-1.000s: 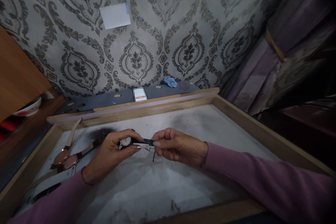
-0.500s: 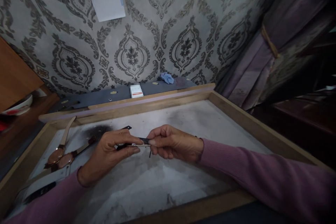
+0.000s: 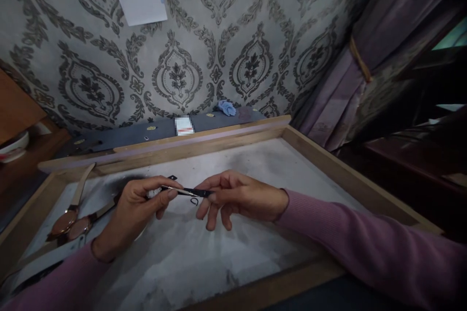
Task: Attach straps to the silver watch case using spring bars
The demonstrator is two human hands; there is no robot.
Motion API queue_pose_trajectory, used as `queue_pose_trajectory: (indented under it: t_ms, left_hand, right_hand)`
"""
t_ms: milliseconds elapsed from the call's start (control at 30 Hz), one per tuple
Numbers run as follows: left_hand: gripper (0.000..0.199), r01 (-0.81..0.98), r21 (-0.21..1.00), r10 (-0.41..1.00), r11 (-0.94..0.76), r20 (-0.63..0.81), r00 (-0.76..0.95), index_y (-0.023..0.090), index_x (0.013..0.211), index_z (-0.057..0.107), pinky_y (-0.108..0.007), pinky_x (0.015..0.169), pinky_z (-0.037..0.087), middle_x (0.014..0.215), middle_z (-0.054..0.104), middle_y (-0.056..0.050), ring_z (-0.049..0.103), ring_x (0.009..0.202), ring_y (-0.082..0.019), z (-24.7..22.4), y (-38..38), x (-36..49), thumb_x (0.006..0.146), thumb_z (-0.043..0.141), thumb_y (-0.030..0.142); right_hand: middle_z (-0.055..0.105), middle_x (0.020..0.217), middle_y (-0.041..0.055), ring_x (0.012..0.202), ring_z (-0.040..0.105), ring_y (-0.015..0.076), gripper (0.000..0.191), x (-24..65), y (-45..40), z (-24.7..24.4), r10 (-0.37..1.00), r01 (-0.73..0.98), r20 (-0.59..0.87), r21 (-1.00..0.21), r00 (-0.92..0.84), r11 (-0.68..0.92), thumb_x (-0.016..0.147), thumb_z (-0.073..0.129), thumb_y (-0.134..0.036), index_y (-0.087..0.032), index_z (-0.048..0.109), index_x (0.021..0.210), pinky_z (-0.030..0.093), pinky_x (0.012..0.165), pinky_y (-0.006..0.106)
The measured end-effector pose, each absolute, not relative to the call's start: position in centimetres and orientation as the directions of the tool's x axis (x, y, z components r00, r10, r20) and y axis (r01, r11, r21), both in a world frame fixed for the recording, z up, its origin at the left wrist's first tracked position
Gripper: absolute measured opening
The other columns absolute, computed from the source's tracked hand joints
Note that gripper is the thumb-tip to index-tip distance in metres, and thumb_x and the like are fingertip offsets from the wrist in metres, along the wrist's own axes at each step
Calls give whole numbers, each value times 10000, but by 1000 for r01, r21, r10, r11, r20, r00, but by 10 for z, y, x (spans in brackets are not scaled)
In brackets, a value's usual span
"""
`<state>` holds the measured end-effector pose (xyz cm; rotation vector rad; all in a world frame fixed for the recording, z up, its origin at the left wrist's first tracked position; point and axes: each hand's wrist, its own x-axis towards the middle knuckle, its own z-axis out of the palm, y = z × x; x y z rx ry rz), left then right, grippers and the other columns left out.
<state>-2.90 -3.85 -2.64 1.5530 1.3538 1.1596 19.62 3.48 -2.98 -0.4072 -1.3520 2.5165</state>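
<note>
A thin black strap (image 3: 192, 192) runs level between my two hands above the wooden-framed tray (image 3: 233, 142). Thumb and fingers of my left hand (image 3: 136, 204) pinch its left part, together with a slim shiny metal piece (image 3: 182, 191). My right hand (image 3: 242, 197) grips the strap's right end between thumb and forefinger, its other fingers spread downward. A small black loop (image 3: 194, 201) shows just below the strap. Left of my left hand lie two watches with copper-coloured faces, one (image 3: 64, 222) beside the other (image 3: 79, 228).
Behind the tray, a dark blue surface (image 3: 166, 131) bears a white packet (image 3: 184, 126) and a crumpled blue cloth (image 3: 226, 108). A white bowl (image 3: 16, 148) stands at far left. The tray's wooden rim surrounds my hands; a curtain (image 3: 328, 102) hangs right.
My left hand has moved left, away from my right hand, so more of the black strap shows between them. The lower fingers of my right hand have spread. The whole view has shifted slightly.
</note>
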Motion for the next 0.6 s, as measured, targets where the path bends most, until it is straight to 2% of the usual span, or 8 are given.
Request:
queue_pose_trajectory:
  t_ms: [133, 267, 433, 600]
  left_hand:
    - [99, 271, 951, 988, -151, 157, -3, 216, 834, 761, -152, 395, 300, 496, 503, 56, 397, 401, -45, -26, -37, -28, 789, 684, 261]
    - [101, 278, 944, 983, -179, 186, 0, 212, 827, 767, -153, 388, 299, 501, 501, 51, 392, 404, -47, -27, -37, -28, 784, 685, 253]
    - [102, 351, 908, 971, -228, 236, 19, 229, 837, 768, -149, 383, 302, 620, 599, 27, 393, 425, -43, -23, -39, -28, 790, 678, 240]
    - [134, 460, 818, 935, -344, 344, 87, 249, 847, 764, -161, 412, 329, 689, 665, 28, 418, 451, -53, -17, -42, -28, 798, 662, 177]
  right_hand:
    - [699, 943, 110, 749, 722, 177, 301, 196, 32, -31, 355, -96, -86, -880, -931, -466, 785, 715, -299, -93, 625, 985, 540, 516, 186]
    - [682, 950, 113, 746, 722, 179, 285, 195, 30, -32, 374, -88, -91, -897, -923, -434, 796, 705, -310, -92, 618, 958, 543, 520, 196]
    - [670, 929, 94, 745, 720, 174, 295, 195, 29, -30, 379, -82, -100, -896, -920, -436, 782, 719, -328, -99, 606, 928, 547, 533, 200]
    - [659, 956, 100, 764, 716, 173, 312, 195, 27, -29, 393, -78, -92, -915, -915, -395, 796, 707, -348, -99, 599, 951, 548, 551, 206]
